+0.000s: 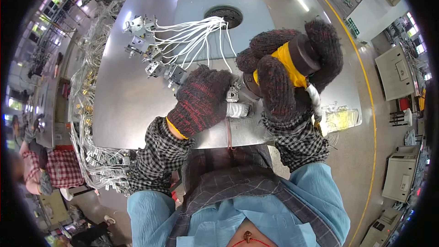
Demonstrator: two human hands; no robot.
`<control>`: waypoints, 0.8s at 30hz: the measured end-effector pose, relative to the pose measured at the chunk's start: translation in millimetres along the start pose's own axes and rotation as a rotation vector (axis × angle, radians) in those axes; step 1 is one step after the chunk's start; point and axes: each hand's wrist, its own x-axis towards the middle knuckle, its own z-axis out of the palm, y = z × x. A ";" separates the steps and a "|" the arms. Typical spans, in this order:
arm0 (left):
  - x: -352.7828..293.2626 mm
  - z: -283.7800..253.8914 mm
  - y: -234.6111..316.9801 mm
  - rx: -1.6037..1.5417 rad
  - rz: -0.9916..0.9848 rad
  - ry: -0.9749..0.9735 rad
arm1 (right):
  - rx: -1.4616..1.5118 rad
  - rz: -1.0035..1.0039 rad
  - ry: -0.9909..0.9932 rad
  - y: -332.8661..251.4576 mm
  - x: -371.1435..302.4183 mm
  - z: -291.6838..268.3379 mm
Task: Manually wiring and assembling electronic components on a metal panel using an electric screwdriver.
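Observation:
My left hand (pixel 201 100), in a dark knitted glove with red flecks, is closed at the table's middle. Its fingertips rest against a small metal part (pixel 233 92), and the glove hides how it is gripped. Just below that part is a stub wrapped in silver tape (pixel 238 110). My right hand (pixel 283 77), gloved alike, wraps round a dark cylindrical power tool (pixel 292 64) bound with yellow tape, its cord wrapped white. The tool's front end lies close to the metal part; whether they touch is hidden. White wires (pixel 196 36) fan out to several metal box-shaped parts (pixel 155 68).
The wires come from a round dark opening (pixel 224 16) in a grey-blue plate (pixel 256 7) on the metal table (pixel 123 119). Bundles of white wire harnesses (pixel 98 164) hang along the left edge. A yellowish packet (pixel 343 119) lies at right. Another person (pixel 59 167) sits far left.

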 end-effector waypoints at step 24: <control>-25.4 -24.7 -77.3 -0.792 -0.236 -0.005 | -0.137 -0.121 -0.149 9.0 -2.3 1.3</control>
